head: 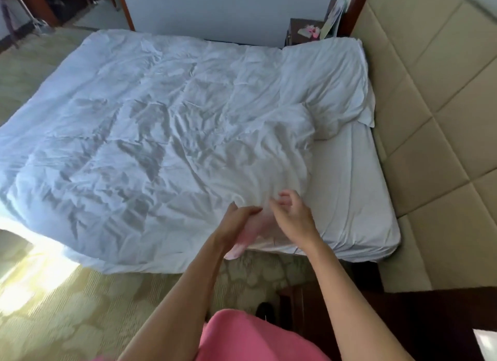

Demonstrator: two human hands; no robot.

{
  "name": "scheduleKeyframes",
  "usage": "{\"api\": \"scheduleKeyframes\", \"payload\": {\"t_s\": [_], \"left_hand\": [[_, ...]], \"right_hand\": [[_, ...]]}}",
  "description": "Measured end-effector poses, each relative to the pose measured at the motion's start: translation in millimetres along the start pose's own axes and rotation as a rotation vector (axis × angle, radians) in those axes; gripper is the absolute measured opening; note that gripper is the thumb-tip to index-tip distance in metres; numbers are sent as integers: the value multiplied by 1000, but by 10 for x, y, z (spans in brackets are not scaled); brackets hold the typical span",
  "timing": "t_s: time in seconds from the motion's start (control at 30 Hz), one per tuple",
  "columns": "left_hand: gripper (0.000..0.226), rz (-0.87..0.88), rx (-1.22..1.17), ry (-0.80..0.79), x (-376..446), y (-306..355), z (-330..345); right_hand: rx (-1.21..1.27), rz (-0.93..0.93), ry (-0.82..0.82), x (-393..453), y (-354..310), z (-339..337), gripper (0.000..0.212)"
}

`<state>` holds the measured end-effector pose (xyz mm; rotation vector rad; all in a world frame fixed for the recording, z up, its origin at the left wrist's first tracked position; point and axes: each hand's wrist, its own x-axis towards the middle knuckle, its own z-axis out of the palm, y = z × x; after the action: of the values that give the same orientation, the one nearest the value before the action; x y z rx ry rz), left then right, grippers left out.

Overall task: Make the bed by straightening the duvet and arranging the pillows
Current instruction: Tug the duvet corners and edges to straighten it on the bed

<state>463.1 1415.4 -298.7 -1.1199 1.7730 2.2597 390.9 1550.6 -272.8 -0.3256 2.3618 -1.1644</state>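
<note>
A person in a pink top (258,336) is standing at the lower centre of the frame, both bare arms reaching forward over the near edge of a bed. A white duvet (139,134) is lying rumpled across the left and centre of the picture, creased throughout, its near edge hanging over the side of the mattress toward the patterned carpet (80,307) at the lower left. The duvet's right edge is bunching into a fold near the centre right, leaving a strip of white fitted sheet (349,188) lying bare at the right.

The left hand (239,220) is resting at the duvet's near right corner, fingers extended and close together, pressing against the fabric; whether any cloth is pinched beneath them cannot be told. The right hand (291,212) is hovering just beside it, fingers loosely spread and slightly curled, holding nothing. The two hands are lying near each other but apart.

One white pillow (328,83) is lying flat at the upper right of the frame, its right side touching the padded beige headboard (430,97), its left side overlapped by the duvet. A dark wooden nightstand (304,29) is standing beyond the pillow at the upper right, bearing small pale objects too blurred to identify.
</note>
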Motion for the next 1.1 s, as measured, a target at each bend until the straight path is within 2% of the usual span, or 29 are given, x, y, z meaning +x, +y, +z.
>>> {"api": "scheduleKeyframes", "payload": {"t_s": [0.07, 0.1, 0.2, 0.27, 0.33, 0.37, 0.4, 0.47, 0.57, 0.7, 0.8, 0.83, 0.9, 0.97, 1.03, 1.1], "left_hand": [[18, 178, 151, -261, -101, 75, 29], [20, 251, 307, -371, -88, 103, 44], [23, 312, 767, -573, -58, 219, 45], [18, 298, 884, -659, -65, 285, 16], [16, 262, 903, -690, -62, 321, -30], [8, 235, 865, -689, -49, 308, -70], [10, 205, 805, -684, -43, 295, -112], [32, 122, 653, -658, 18, 244, -187], [57, -13, 414, -567, 95, 180, -200], [60, -353, 47, -333, 280, 2, -152], [56, -363, 28, -174, 351, -87, -111], [54, -375, -48, -139, 371, -96, -107], [52, -486, -369, -184, 389, -58, -79], [54, -474, -544, -207, 417, -3, -39], [45, -359, -559, -115, 448, 97, 14], [41, -196, -611, -159, 423, 283, 88]], "right_hand": [[14, 168, -63, 69, -127, 22, 79], [32, 209, -79, 90, -174, 50, 81], [210, 273, -50, 128, -273, 82, 45], [177, 299, -30, 171, -253, 78, 41], [40, 327, 76, 173, -224, 70, 33], [33, 342, 145, 156, -181, 74, 28], [82, 350, 194, 119, -148, 86, 22], [167, 341, 250, 38, -83, 141, 14], [164, 279, 315, -35, -34, 227, 12], [82, 183, 364, -111, -34, 254, 10], [34, 136, 382, -155, -9, 202, 14], [18, 122, 389, -164, -9, 173, 14], [-16, 83, 402, -173, -3, 124, 17], [-22, 46, 377, -191, 0, 93, 20], [-9, 47, 311, -199, 4, 71, 19], [1, 71, 230, -194, 26, 48, 13]]}}
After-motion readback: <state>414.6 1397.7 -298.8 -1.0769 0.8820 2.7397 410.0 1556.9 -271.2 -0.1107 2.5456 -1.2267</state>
